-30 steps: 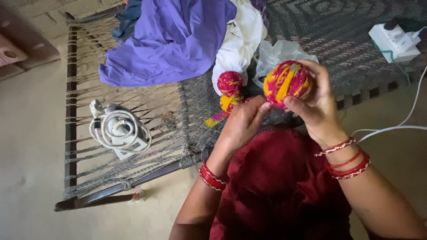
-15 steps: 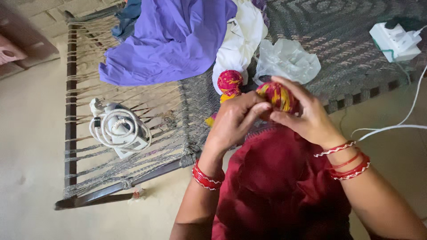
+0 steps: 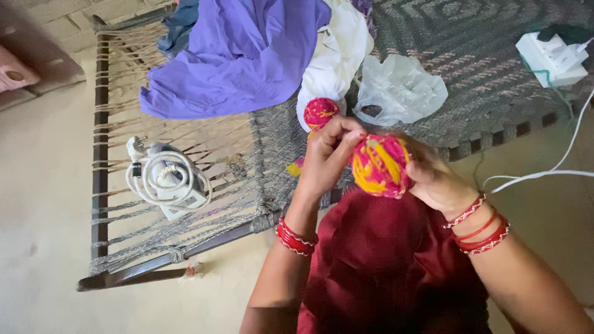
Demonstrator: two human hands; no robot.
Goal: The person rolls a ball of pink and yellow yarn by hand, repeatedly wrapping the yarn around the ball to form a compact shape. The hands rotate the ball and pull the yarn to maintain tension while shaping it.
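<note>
A tight ball of pink and yellow cloth strip (image 3: 378,166) is held in front of me over my dark red lap. My right hand (image 3: 436,180) cups it from the right and behind. My left hand (image 3: 329,154) pinches the strip at the ball's upper left edge. A second, smaller pink and yellow cloth ball (image 3: 320,112) lies on the woven cot (image 3: 482,55) just beyond my left hand, with a loose strip trailing down from it. Both wrists wear red bangles.
On the cot lie a purple cloth (image 3: 238,55), a white cloth (image 3: 337,59) and a crumpled clear plastic bag (image 3: 401,89). A clothes iron with coiled white cord (image 3: 167,182) sits on the open rope part. A white power strip (image 3: 552,57) with cables is at the right.
The ball dropped from up near the plastic bag to just above my lap and turned in my hands. My left hand shifted from below it to its upper left edge.
</note>
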